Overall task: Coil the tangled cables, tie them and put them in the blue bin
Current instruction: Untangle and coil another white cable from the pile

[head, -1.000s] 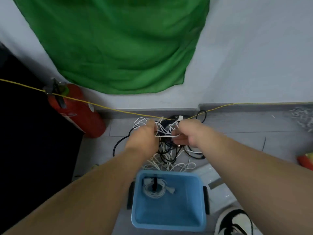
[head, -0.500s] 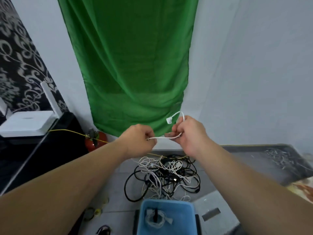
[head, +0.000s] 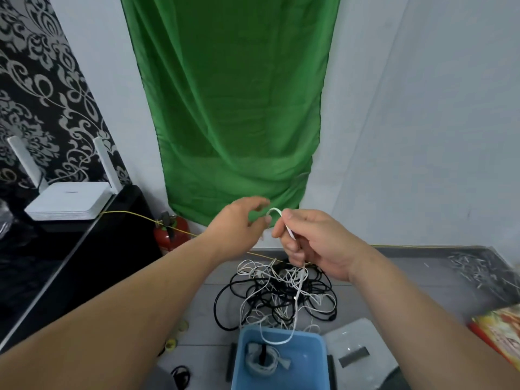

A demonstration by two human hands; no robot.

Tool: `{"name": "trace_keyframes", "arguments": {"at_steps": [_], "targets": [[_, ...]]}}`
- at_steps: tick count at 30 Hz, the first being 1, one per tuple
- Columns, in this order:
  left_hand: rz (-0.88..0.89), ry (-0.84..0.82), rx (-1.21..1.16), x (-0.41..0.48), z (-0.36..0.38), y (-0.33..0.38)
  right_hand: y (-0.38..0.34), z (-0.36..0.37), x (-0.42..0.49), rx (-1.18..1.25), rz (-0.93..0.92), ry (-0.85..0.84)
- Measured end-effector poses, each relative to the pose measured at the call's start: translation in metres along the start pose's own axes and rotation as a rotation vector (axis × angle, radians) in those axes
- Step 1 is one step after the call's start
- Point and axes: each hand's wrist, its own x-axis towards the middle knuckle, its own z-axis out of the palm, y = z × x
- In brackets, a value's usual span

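Blue bin (head: 315, 358) smooth plastic; green backdrop (head: 230, 108) creased cloth; floor (head: 394, 277) grey matt tile.

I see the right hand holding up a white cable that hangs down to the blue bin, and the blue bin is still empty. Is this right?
Not quite. In the head view the right hand does hold up the white cable, which hangs down to the blue bin, but the bin is not empty: one coiled white cable bundle already lies inside it.
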Motion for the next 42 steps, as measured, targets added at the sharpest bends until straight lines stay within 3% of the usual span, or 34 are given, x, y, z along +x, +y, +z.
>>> {"name": "trace_keyframes", "arguments": {"at_steps": [5, 9, 11, 13, 15, 18, 20, 22, 27, 30, 35, 40, 42], "targets": [[0.144, 0.001, 0.019, 0.012, 0.004, -0.007, -0.001, -0.006, 0.003, 0.020, 0.117, -0.067], [0.334, 0.034, 0.174, 0.019, 0.014, -0.009, 0.000, -0.007, 0.012, 0.158, 0.232, 0.034], [0.327, 0.097, 0.166, 0.019, 0.016, -0.005, 0.004, -0.007, 0.017, 0.178, 0.249, 0.092], [0.207, 0.145, 0.130, 0.016, 0.018, 0.005, 0.008, -0.008, 0.021, 0.199, 0.211, 0.129], [-0.021, 0.027, -0.015, 0.012, 0.020, 0.012, 0.009, -0.009, 0.025, 0.223, 0.124, 0.161], [-0.346, -0.397, -0.478, -0.002, 0.027, 0.020, 0.006, -0.011, 0.028, 0.318, 0.020, 0.192], [-0.428, -0.593, -0.644, -0.007, 0.029, 0.023, 0.004, -0.012, 0.029, 0.401, 0.004, 0.228], [-0.429, -0.650, -0.721, -0.007, 0.027, 0.023, 0.001, -0.015, 0.029, 0.484, 0.014, 0.265], [-0.264, -0.526, -0.448, -0.012, 0.029, 0.015, -0.001, -0.028, 0.029, 0.675, 0.028, 0.356], [-0.169, -0.424, -0.378, -0.016, 0.041, 0.017, 0.001, -0.019, 0.031, 0.732, 0.006, 0.318], [-0.104, -0.526, -0.316, -0.016, 0.047, 0.028, -0.004, -0.007, 0.033, 0.768, -0.016, 0.248], [-0.024, -0.456, 0.023, -0.011, 0.035, 0.010, -0.003, -0.035, 0.034, 0.774, 0.020, 0.415], [-0.002, -0.417, 0.045, -0.007, 0.027, 0.003, -0.001, -0.048, 0.034, 0.777, 0.030, 0.493]]}}
